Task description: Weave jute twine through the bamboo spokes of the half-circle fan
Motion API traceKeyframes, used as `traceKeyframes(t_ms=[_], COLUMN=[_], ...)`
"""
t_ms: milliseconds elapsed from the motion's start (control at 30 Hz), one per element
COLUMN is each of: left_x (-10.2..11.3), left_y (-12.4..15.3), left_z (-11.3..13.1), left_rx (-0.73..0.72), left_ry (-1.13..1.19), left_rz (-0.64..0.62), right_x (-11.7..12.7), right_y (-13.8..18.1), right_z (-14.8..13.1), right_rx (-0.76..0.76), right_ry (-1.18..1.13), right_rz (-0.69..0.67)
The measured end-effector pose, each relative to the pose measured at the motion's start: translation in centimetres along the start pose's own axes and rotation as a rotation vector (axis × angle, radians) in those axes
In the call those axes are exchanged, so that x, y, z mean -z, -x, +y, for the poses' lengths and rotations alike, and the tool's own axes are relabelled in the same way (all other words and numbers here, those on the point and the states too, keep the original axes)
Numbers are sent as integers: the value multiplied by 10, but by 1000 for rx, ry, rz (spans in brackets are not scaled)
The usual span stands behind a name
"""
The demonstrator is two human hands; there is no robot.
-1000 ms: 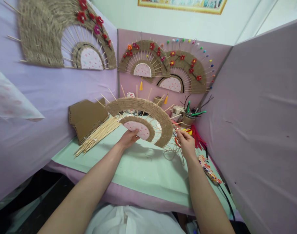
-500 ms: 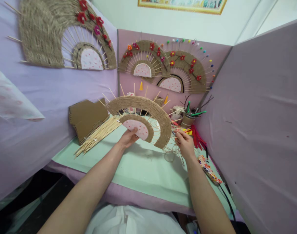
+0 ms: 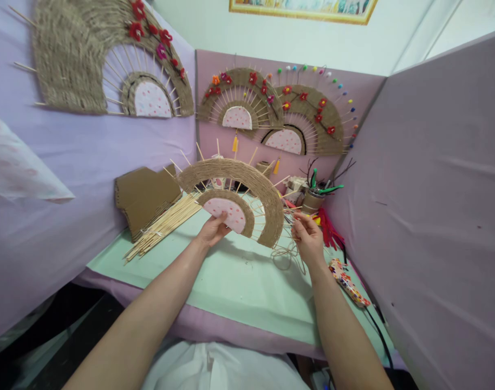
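Note:
My left hand (image 3: 212, 232) grips a half-round fan (image 3: 231, 169) at its lower edge, thumb on the pink-dotted white centre and fingers behind. Thin sticks radiate from that centre through an inner and a wide outer band of wound brown twine, their tips poking past the rim. The fan is held tilted above the table, its right end lower. Just off that right end, my right hand (image 3: 308, 234) is closed in a pinch on a strand of twine (image 3: 287, 255). Loose loops of it hang below the fan; the strand between my fingertips is hard to see.
Cut cardboard (image 3: 144, 195) and a bundle of sticks (image 3: 166, 225) lie left. A tin with green-handled pliers (image 3: 313, 200), red fuzzy stems (image 3: 331, 230) and a flower-patterned tool with a cord (image 3: 348, 283) are right. Finished fans (image 3: 332, 105) hang on partitions around the table (image 3: 239, 292).
The fan has turned slightly, its stick tips shifting left. My right hand has stayed beside the fan's right end, its fingers moving a little. The left hand keeps its hold.

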State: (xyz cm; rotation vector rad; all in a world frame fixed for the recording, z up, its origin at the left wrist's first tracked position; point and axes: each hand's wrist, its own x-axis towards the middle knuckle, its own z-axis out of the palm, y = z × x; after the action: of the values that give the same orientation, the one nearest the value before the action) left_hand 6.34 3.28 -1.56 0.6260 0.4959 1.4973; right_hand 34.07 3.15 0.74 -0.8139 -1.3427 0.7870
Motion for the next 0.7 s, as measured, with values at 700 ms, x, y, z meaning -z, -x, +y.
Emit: traceKeyframes(t_ms=[700], left_x=[-5], left_y=[1], left_z=[3], left_rx=[-15], left_ry=[22], left_rz=[35], right_x=[0], right_y=[0], right_z=[0], right_rx=[-51], right_ry=[113], right_rz=[-37])
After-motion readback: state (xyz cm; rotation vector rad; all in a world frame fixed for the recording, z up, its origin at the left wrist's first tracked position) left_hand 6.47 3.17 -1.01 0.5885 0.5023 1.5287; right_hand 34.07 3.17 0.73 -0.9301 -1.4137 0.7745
